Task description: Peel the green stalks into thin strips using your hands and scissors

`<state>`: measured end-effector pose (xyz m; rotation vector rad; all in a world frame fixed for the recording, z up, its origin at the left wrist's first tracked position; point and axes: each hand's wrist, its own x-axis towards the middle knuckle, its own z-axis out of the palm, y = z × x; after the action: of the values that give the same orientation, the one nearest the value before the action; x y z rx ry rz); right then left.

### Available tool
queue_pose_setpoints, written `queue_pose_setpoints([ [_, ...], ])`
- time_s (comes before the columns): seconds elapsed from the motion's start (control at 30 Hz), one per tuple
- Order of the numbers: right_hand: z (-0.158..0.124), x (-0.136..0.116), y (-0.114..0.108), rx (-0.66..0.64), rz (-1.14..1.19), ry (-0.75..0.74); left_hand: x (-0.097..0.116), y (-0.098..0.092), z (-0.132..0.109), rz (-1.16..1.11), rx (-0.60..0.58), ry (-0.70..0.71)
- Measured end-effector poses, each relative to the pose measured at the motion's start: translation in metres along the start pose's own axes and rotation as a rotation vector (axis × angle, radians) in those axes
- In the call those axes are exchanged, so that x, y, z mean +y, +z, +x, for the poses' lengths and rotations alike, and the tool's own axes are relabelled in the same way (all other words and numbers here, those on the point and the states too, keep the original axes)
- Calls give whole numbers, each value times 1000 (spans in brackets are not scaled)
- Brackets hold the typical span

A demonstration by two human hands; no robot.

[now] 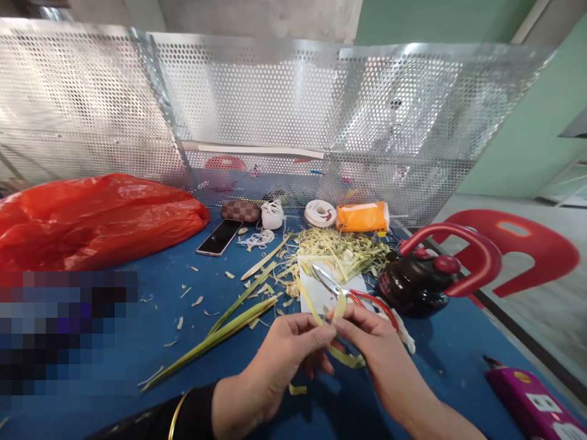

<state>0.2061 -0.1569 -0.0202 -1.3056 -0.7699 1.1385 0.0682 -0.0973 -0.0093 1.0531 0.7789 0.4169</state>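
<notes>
My left hand (287, 348) and my right hand (371, 342) meet over the blue table (137, 330), both pinching a pale yellow-green leaf strip (339, 354) that curls below my fingers. The right hand also holds red-handled scissors (353, 296), blades pointing up and left. A gold bangle (177, 412) circles my left wrist. Long green leaf blades (229, 327) lie to the left of my hands. A white board (321, 287) sits just beyond them.
A heap of leaf shavings (339, 247) lies past the board. A black kettle with red handle (422, 278) stands right. Red plastic bag (92, 214), phone (220, 237), tape roll (320, 214), orange packet (362, 217), perforated metal screen (275, 122), purple box (532, 403), red chair (527, 250).
</notes>
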Motion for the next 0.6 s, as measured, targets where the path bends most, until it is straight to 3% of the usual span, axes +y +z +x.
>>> queue_pose_setpoints([
  [0.1,-4,1,4,6,25,-17,-3,0,2,38,50,-26],
  [0.43,-2,16,1,80,21,-80,-6,2,3,32,55,-86],
  [0.6,3,7,0,-12,-132,-48,-1,-3,5,1,114,1],
])
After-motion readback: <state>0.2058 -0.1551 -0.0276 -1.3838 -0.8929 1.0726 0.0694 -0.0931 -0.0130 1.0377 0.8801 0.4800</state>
